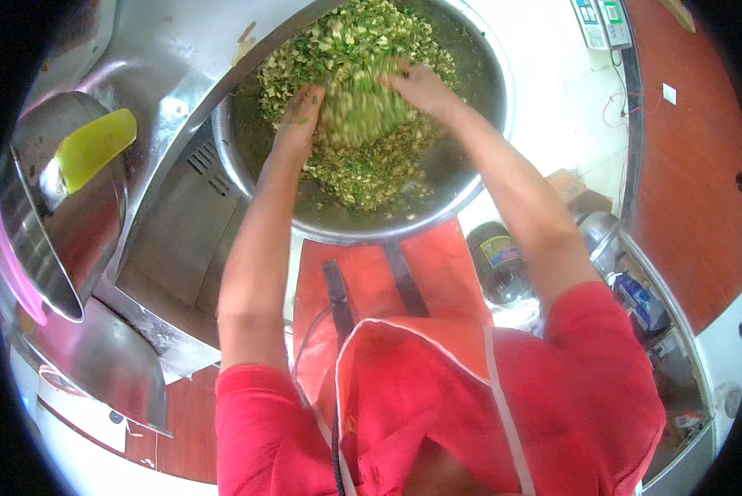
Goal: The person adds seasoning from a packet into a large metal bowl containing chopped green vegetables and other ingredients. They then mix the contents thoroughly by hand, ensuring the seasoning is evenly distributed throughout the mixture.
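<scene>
A wide round metal basin (498,80) holds a chopped mixture of green leaves and pale pieces (365,186). My left hand (303,111) reaches in at the left, with green bits stuck on its skin. Opposite it, my right hand (424,87) has its fingers bent toward the mixture. Between the two hands is a motion-blurred clump of the mixture (365,108). Blur and food hide the fingertips, so whether either hand grips the clump is unclear.
Left of the basin is a metal appliance with vent slots (178,248). Beyond it are a metal pan (98,223) and a yellow-green handled tool (95,149). A digital scale (603,25) stands at upper right. A large bottle (501,260) stands below my right forearm.
</scene>
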Available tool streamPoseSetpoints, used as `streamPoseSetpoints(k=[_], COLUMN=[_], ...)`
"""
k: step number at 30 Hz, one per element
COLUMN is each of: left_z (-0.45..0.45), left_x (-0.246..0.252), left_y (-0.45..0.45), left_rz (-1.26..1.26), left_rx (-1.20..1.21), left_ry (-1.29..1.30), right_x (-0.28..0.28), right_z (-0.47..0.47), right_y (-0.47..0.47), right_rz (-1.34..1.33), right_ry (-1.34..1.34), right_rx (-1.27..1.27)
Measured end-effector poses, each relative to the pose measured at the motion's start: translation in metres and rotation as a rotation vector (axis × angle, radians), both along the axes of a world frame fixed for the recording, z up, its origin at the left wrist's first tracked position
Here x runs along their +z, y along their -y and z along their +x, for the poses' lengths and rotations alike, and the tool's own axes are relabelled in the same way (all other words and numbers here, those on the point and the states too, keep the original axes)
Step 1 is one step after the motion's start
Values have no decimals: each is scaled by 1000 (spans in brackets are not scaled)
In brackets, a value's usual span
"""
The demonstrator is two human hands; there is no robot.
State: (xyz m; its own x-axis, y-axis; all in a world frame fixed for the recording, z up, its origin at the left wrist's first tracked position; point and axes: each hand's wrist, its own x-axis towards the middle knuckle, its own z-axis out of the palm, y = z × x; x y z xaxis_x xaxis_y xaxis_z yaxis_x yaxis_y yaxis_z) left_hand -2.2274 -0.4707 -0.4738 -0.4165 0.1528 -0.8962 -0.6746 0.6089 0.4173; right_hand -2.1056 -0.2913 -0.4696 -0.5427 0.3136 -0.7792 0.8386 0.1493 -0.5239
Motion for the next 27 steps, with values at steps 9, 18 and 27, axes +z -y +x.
streamPoseSetpoints(k=[9,18,27], left_z=[33,45,45], left_x=[-71,28,108], left_y=[76,16,15], left_rz=[-94,238,526], left_rx=[275,742,811], left_ry=[115,526,468], right_x=[-60,57,98], right_z=[79,18,41], right_y=[10,38,48], right_rz=[114,-788,72], right_ry=[60,44,-87], right_rx=[-468,-1059,-259])
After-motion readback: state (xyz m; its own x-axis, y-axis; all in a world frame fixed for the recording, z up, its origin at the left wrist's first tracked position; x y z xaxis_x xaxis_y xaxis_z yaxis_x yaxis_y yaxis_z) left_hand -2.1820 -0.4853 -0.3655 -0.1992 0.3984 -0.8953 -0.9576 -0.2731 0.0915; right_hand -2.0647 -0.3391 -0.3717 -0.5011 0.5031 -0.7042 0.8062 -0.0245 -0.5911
